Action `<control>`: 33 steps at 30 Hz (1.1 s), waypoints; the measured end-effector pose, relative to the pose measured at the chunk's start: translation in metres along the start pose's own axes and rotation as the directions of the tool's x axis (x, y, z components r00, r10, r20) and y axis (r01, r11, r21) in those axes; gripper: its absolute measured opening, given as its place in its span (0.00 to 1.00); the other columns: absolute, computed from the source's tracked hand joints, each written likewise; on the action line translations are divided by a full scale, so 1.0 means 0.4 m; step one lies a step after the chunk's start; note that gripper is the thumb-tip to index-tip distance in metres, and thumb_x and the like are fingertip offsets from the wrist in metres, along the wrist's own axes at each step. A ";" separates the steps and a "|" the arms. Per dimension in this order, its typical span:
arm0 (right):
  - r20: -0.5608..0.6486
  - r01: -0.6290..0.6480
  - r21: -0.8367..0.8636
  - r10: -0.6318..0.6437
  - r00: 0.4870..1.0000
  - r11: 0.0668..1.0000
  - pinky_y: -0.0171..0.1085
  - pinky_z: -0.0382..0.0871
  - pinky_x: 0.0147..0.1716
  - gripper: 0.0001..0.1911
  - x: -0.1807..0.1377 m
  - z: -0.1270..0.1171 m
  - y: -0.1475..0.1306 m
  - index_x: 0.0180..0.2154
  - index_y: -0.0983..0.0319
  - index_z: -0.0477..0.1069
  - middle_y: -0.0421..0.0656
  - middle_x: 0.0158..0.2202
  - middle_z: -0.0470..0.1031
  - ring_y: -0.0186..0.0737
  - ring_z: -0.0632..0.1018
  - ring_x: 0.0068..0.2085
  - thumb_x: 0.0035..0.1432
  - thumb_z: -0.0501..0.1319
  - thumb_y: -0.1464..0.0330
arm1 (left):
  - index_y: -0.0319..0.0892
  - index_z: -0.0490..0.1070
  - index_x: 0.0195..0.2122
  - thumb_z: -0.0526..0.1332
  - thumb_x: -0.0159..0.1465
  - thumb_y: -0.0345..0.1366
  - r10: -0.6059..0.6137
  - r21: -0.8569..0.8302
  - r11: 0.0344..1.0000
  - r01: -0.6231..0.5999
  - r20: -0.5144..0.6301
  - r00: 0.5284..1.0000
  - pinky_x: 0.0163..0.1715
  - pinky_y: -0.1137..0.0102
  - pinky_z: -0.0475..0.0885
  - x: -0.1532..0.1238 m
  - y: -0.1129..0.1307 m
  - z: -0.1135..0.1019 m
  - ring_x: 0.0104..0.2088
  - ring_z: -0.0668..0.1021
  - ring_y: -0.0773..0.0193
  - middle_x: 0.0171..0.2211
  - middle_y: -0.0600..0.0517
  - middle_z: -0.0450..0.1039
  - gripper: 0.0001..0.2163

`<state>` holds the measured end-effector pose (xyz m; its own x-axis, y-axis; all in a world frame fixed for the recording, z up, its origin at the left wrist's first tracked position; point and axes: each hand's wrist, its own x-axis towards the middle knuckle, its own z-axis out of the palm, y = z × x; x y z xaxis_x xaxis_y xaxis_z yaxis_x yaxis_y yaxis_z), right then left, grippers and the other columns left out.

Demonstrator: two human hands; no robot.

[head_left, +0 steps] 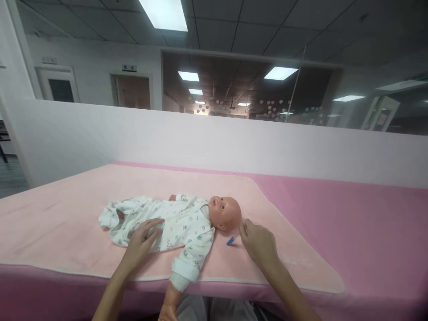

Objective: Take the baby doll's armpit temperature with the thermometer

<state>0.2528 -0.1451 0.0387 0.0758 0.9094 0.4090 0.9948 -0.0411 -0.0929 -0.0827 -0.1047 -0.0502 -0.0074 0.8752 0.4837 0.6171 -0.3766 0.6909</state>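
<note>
Head view, ordered from near to far. At the lower edge, the person's grey-clad lap was seen below the table edge, over which the doll's near arm was left hanging. The left hand was laid flat, fingers spread, on the belly of the doll, seemingly so that the body was steadied on its back. The right hand was closed, its fingertips drawn together in a pinch on a stick with a blue tip. The tip was pointed toward the head, just beside the neck and ear, though contact could not be made out. The doll was dressed in a white printed suit and laid lengthwise, head to the right, on a pale pink blanket, probably as padding. The blanket was spread over a darker pink table cover. Behind it a white partition was set, with glass panels and ceiling lights beyond.
</note>
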 end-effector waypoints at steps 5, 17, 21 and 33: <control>-0.032 0.034 0.706 -0.017 0.999 0.707 0.31 0.48 0.16 0.18 0.081 -0.085 0.042 0.14 0.59 0.49 0.35 0.11 0.52 0.29 0.58 0.15 0.53 0.49 0.66 | 0.48 0.69 0.48 0.52 0.61 0.47 0.007 -0.003 1.000 -0.008 -0.010 1.000 0.50 0.60 0.65 0.000 0.001 0.000 0.52 0.68 0.55 0.50 0.50 0.67 0.17; -0.098 0.113 0.911 -0.058 0.993 0.397 0.30 0.51 0.14 0.22 0.157 -0.184 -0.081 0.12 0.59 0.47 0.33 0.09 0.49 0.26 0.56 0.13 0.53 0.53 0.63 | 0.47 0.70 0.47 0.53 0.61 0.46 0.036 -0.016 0.999 -0.036 -0.033 0.999 0.50 0.59 0.65 0.005 -0.006 0.004 0.51 0.69 0.55 0.49 0.49 0.68 0.16; -0.018 0.087 0.933 -0.195 0.981 0.350 0.29 0.50 0.14 0.24 0.123 -0.181 -0.082 0.12 0.60 0.48 0.33 0.10 0.49 0.25 0.55 0.14 0.53 0.55 0.61 | 0.47 0.70 0.47 0.53 0.61 0.45 0.035 -0.017 0.999 -0.036 -0.040 0.999 0.49 0.60 0.66 0.004 -0.002 0.004 0.50 0.70 0.55 0.48 0.49 0.69 0.16; 0.265 -0.265 0.964 -0.195 0.944 0.028 0.28 0.42 0.12 0.23 0.183 -0.131 -0.068 0.15 0.60 0.47 0.30 0.12 0.46 0.23 0.50 0.14 0.50 0.59 0.62 | 0.48 0.69 0.48 0.53 0.61 0.45 0.020 -0.059 0.998 -0.022 -0.029 0.999 0.48 0.60 0.67 0.001 0.008 -0.001 0.51 0.69 0.55 0.49 0.48 0.68 0.17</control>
<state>0.2348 -0.0991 0.1188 -0.1408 0.9764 0.1636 -0.0574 0.1569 -0.9859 -0.0809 -0.1058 -0.0476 -0.0174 0.8584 0.5127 0.5696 -0.4130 0.7106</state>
